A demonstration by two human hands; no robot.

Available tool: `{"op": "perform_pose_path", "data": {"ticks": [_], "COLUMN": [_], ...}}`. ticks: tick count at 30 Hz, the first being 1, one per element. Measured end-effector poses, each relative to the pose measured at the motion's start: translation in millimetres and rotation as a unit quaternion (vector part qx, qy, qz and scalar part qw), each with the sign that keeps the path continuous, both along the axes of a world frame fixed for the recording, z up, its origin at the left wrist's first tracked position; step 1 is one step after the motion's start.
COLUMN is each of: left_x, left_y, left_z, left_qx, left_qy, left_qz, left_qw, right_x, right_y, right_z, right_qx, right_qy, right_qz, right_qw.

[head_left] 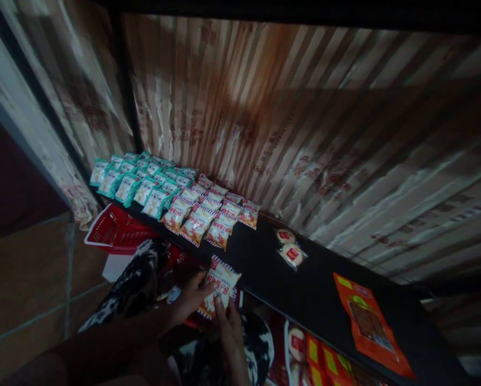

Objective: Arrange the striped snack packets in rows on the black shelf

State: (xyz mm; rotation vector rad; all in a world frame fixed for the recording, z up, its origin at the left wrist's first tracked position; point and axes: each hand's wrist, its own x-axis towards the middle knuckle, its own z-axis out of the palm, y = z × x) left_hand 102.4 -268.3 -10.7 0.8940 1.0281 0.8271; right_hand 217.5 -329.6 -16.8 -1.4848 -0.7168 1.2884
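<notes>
Both my hands are closed around a small snack packet (223, 283), white with a red and blue striped edge, held in front of the black shelf (260, 252). My left hand (194, 295) grips its left side, and my right hand (230, 327) pinches its lower edge with the thumb on top. Beyond them, matching striped packets (198, 222) stand in rows on the shelf. Teal and white packets (128, 188) are lined up to the left of those.
Two round wrapped cakes (292, 254) and an orange packet (373, 324) lie farther right on the shelf. Below its front edge are a red basket (115, 230) and more orange packets (324, 362). A striped curtain (324, 134) hangs behind.
</notes>
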Motion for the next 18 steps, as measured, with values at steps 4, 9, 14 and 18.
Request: {"op": "perform_pose_path", "data": {"ticks": [4,9,14,18], "left_x": [9,23,41,52], "left_y": [7,15,28,37], "left_z": [-3.1,-3.2,-6.8,-5.8], "left_qx": [0.026,0.045,0.058,0.064], "left_qy": [0.013,0.003,0.019,0.056], "left_qz": [-0.002,-0.025,-0.021,-0.021], "left_qw": [1.000,0.999,0.998,0.996], "right_x": [12,28,43,53], "right_y": [5,12,20,29], "right_z": [7.3,7.8,11.1,16.9], "right_qx": [0.008,0.018,0.017,-0.003], "right_qy": [-0.010,-0.028,-0.045,-0.059], "right_qz": [0.002,-0.015,-0.016,-0.022], "right_qw": [1.000,0.999,0.999,0.998]}}
